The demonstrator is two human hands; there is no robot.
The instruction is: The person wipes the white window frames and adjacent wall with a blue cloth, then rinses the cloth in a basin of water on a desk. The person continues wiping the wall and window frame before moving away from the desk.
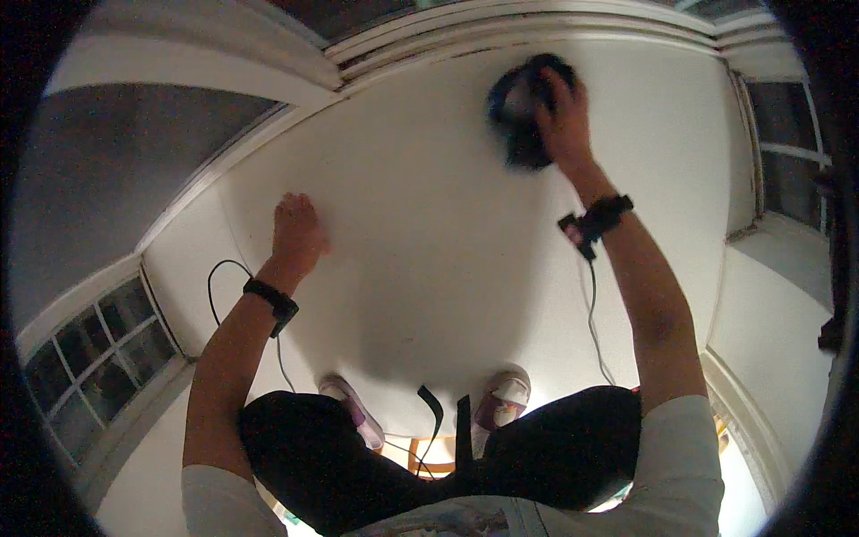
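A dark blue cloth (528, 134), bunched and a little blurred, lies on the white ledge (403, 224) near its far edge. My right hand (565, 121) presses down on it from the right, fingers bent over the fabric. To the left and nearer to me, my left hand (300, 234) is over the pale surface with its fingers curled in. Nothing shows in that hand, and whether it touches the ledge I cannot tell. Both wrists wear black bands (273, 304) with thin cables.
Window frames with dark panes (103, 336) stand on the left and right (792, 134). A white sliding-window track (501, 31) runs along the far edge. My feet in slippers (355, 407) are at the near side. Two black straps (463, 438) hang between my knees.
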